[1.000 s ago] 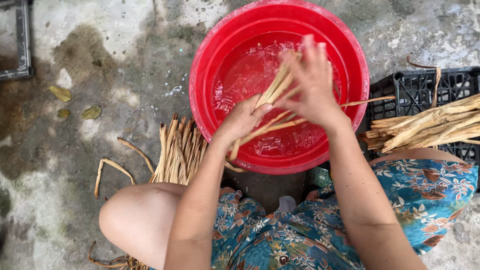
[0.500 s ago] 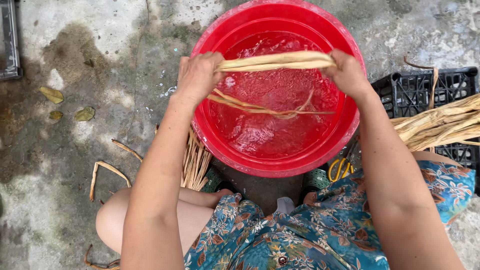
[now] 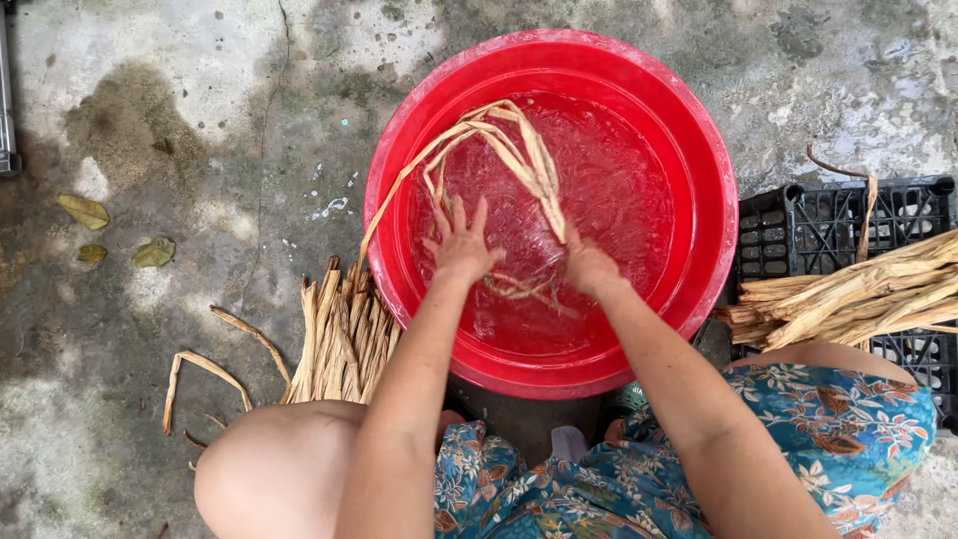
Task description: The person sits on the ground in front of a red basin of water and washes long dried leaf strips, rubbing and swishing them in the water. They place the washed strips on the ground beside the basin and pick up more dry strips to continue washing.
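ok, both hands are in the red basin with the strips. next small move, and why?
Probably push the looped strips down under the water. The left hand lies flat and open in the red basin, the right hand grips the bundle's lower end, yet the loop arches above the surface near the far rim, seemingly unsoaked.

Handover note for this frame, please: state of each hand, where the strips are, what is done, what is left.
Left hand: fingers spread, pressing into the water in the red basin.
Right hand: closed on the looped fibre strips, which are partly submerged.
Done: this one bundle is in the water.
Left: a dry strip pile lies on the ground beside the basin, and another bundle rests on the black crate.
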